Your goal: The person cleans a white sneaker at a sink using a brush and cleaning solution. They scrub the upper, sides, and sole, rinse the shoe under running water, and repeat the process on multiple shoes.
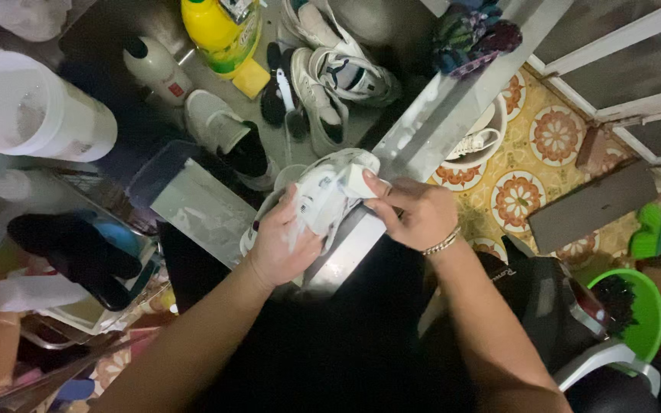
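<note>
Dim metal sink point(415, 141): left hand point(281, 248) gripped white sneaker point(319, 195), toe hidden under fingers; right hand point(415, 210) pinched small white block point(359, 180), blurred.

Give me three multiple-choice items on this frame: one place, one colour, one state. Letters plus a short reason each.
1. Where is the white sneaker that the hands work on?
A. Over the metal sink edge
B. Inside the green basin
C. On the black chair

2. What colour is the large bottle at the top of the sink?
A. Blue
B. Yellow
C. Red

3. How is the sneaker held?
A. Lying untouched
B. Pinched by the right hand only
C. Gripped by the left hand while the right hand presses a small white thing to it

Answers: 1 A, the shoe sits over the steel rim in front of the person. 2 B, its body is bright yellow. 3 C, left fingers wrap the shoe and the right fingertips hold the white thing against it.
</note>
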